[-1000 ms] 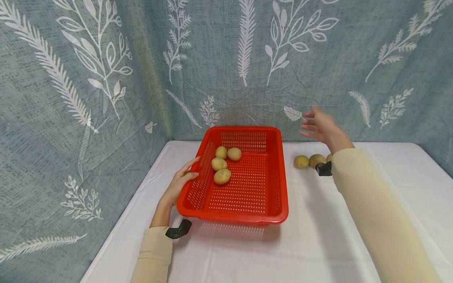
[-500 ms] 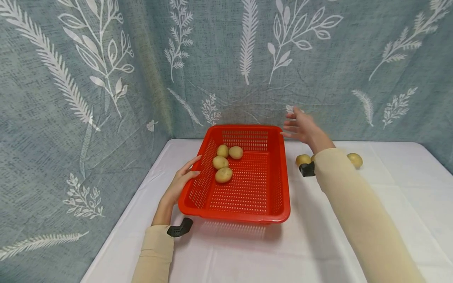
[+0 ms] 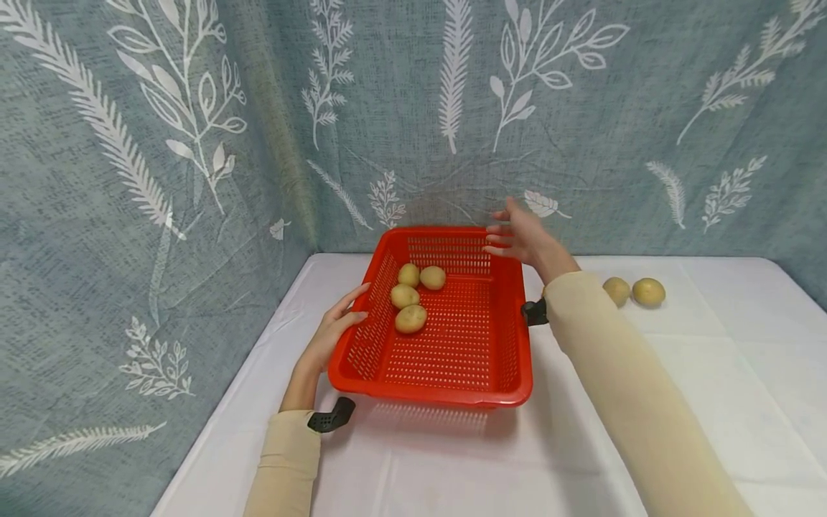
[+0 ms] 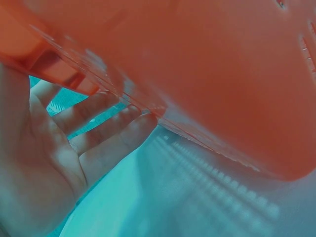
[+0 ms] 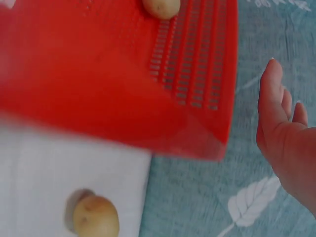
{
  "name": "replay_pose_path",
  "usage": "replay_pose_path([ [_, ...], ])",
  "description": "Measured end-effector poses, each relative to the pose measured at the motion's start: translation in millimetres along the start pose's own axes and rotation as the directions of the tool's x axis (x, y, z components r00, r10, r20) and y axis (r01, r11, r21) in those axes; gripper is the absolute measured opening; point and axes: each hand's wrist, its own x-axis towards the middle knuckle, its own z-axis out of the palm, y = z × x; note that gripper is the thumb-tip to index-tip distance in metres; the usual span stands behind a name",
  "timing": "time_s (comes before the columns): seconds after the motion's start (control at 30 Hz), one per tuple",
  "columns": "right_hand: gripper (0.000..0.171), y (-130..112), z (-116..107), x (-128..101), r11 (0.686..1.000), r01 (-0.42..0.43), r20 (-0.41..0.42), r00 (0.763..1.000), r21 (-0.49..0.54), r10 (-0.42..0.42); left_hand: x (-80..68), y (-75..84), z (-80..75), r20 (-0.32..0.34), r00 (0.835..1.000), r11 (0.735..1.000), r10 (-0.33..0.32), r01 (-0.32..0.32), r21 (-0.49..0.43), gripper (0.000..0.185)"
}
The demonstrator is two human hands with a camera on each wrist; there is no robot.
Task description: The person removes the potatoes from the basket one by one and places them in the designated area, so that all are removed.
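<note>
A red plastic basket (image 3: 491, 397) with slotted walls stands on the white cloth. Several yellow potatoes (image 3: 410, 319) lie along its left side inside. My left hand (image 3: 326, 337) holds the basket's left rim, thumb over the edge; in the left wrist view its fingers (image 4: 118, 138) bear on the outer wall. Over the basket's back right corner hovers my right hand (image 3: 522, 237), fingers apart, with nothing visible in it. In the right wrist view that hand (image 5: 286, 133) is seen beyond the basket's rim, not touching it.
Two potatoes (image 3: 649, 292) lie to the right on the white cloth (image 3: 704, 373). One more potato (image 5: 96, 217) shows near the basket in the right wrist view, mostly hidden by my arm in the head view. A blue-green leaf-patterned curtain (image 3: 413, 108) hangs behind and at left.
My right hand has moved left, from above the loose potatoes to the basket's back right corner, uncovering the two potatoes at right. The left hand and the basket have stayed put.
</note>
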Motion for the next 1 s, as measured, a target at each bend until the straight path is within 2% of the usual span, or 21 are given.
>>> replay_pose_path([
  [0.3,0.061,17,21,6,0.998,-0.012,0.049,0.999,0.058,0.009,-0.8,-0.8,-0.1,0.001,1.000,1.000,-0.001,0.001,-0.001,0.056],
  [0.6,0.061,30,39,9,0.998,-0.022,0.092,0.996,0.054,0.017,-0.3,-0.2,-0.2,-0.006,1.000,1.000,0.001,-0.001,0.000,0.056],
  [1.0,0.060,49,60,14,0.997,-0.053,0.103,0.994,0.062,0.047,0.9,-0.6,0.2,-0.013,1.000,1.000,0.001,-0.001,0.001,0.056],
])
